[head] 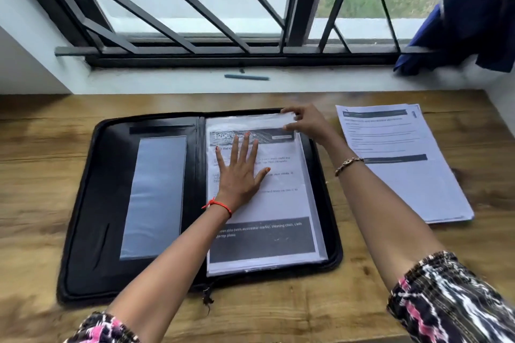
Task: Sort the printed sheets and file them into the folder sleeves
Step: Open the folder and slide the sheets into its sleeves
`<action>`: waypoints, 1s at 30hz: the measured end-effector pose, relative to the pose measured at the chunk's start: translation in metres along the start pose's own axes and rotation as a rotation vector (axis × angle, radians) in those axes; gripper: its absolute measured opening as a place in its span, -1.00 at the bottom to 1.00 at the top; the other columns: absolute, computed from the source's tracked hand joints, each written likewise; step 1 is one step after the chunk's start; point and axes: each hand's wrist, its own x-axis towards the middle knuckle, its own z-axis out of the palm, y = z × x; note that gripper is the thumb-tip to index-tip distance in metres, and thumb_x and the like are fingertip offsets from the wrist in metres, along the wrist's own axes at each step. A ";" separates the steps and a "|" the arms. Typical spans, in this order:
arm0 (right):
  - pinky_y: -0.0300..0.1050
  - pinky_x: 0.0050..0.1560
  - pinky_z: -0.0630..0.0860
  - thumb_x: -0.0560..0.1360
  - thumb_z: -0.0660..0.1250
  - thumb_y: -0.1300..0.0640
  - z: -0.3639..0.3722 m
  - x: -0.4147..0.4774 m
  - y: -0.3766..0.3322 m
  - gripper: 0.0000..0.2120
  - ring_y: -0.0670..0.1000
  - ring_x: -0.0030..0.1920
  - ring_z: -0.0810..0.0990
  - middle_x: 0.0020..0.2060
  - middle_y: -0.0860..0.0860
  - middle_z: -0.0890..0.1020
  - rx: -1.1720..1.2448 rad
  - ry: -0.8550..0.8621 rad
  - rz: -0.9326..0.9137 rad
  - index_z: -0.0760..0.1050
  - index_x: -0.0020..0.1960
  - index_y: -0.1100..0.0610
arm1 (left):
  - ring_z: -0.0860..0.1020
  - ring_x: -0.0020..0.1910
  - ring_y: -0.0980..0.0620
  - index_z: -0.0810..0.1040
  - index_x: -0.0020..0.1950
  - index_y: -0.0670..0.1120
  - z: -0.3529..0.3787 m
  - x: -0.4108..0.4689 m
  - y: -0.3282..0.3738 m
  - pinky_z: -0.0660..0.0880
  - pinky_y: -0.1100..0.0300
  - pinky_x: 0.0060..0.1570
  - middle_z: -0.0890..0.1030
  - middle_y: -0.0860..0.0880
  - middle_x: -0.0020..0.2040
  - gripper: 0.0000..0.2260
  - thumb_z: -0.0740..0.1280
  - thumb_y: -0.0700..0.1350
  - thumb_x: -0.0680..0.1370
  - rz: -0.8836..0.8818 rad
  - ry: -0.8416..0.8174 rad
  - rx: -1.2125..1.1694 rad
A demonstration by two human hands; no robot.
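Sheet (267,203) in folder (83,203) sleeve (250,120), under L hand (239,172).
L hand flat on it, fingers straight; R hand (303,122) pinches sleeve's top edge; stack (418,181) right of folder.

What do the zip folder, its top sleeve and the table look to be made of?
Zip folder: black, matte, probably faux leather or fabric; zipped edge. Top sleeve: clear glossy plastic; glare streaks over the print beneath. Table: wood or wood-look laminate, brown grain and knots, slight sheen.
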 end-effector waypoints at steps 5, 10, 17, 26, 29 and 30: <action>-0.20 -0.31 0.50 0.37 0.47 0.32 0.011 -0.028 0.027 -0.39 0.08 -0.05 0.51 0.01 0.17 0.48 0.137 0.036 0.170 0.32 0.37 0.29 | -0.31 0.50 -0.06 -0.24 0.53 0.00 0.004 -0.021 0.001 -0.34 -0.29 0.33 -0.31 -0.03 0.53 -0.34 -0.13 0.31 0.55 -0.031 -0.051 -0.005; -0.14 -0.32 0.49 0.39 0.47 0.23 0.020 -0.053 0.045 -0.45 0.06 -0.20 0.52 0.08 0.35 0.55 0.175 -0.015 0.258 0.38 0.26 0.46 | -0.34 0.49 -0.06 -0.29 0.51 -0.01 0.008 -0.045 -0.001 -0.34 -0.30 0.33 -0.33 -0.03 0.52 -0.34 -0.17 0.31 0.55 -0.056 -0.089 -0.042; -0.15 -0.29 0.39 0.30 0.54 0.14 0.036 -0.094 0.053 -0.48 0.05 -0.17 0.52 0.04 0.29 0.59 0.193 -0.244 0.291 0.49 0.12 0.40 | -0.35 0.48 -0.03 -0.28 0.51 0.00 0.014 -0.078 -0.005 -0.38 -0.24 0.34 -0.31 -0.04 0.52 -0.21 -0.41 0.34 0.34 -0.058 -0.071 -0.084; -0.15 -0.11 0.59 0.38 0.39 -0.13 0.054 -0.120 -0.008 -0.54 -0.01 -0.08 0.66 -0.08 0.02 0.69 0.851 -0.384 0.072 0.48 0.16 0.12 | -0.14 0.52 0.08 -0.02 0.54 -0.08 0.002 -0.105 -0.017 -0.24 -0.03 0.45 -0.09 -0.03 0.55 -0.33 -0.05 0.25 0.52 -0.108 0.098 -0.634; -0.02 -0.13 0.58 0.19 0.34 -0.46 0.072 -0.112 -0.030 -0.18 0.09 -0.11 0.63 -0.05 0.08 0.63 0.914 -0.530 -0.003 0.44 0.25 0.06 | 0.03 0.52 0.04 0.11 0.51 -0.15 -0.035 -0.106 -0.027 -0.06 0.21 0.47 0.08 -0.04 0.53 -0.48 0.10 0.06 0.62 -0.232 0.200 -0.998; 0.01 -0.14 0.57 0.18 0.32 -0.48 0.082 -0.111 -0.040 -0.15 0.11 -0.13 0.61 -0.07 0.10 0.61 0.922 -0.557 -0.047 0.43 0.27 0.07 | 0.09 0.51 0.02 0.14 0.50 -0.16 -0.050 -0.108 -0.030 0.05 0.25 0.45 0.14 -0.03 0.51 -0.52 0.10 0.01 0.64 -0.253 0.258 -1.164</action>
